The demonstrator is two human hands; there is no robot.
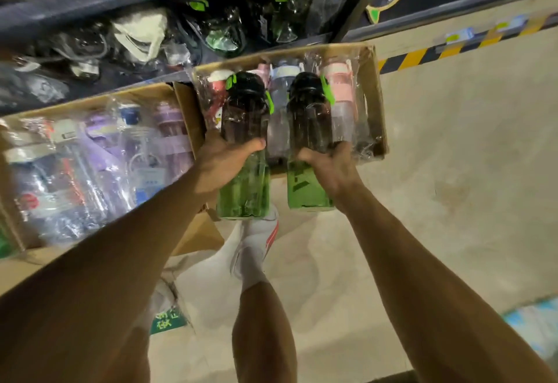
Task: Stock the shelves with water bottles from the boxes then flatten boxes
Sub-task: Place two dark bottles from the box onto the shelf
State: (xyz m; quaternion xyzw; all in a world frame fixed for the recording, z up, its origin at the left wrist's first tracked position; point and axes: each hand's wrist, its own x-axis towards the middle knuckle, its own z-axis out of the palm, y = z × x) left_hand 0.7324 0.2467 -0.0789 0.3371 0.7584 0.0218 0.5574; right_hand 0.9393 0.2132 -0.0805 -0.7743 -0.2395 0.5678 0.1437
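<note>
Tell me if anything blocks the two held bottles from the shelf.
Nothing visible lies between the left bottle, the right bottle and the shelf. The shelf itself is crowded: wrapped bottles fill much of it, so free room is hard to see.

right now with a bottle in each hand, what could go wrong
Each hand holds a bottle alone: left hand on left bottle, right hand on right bottle. Either grip might slip, dropping one onto the shoe below. The shelf looks crowded with wrapped bottles; sliding these in could topple some.
</note>
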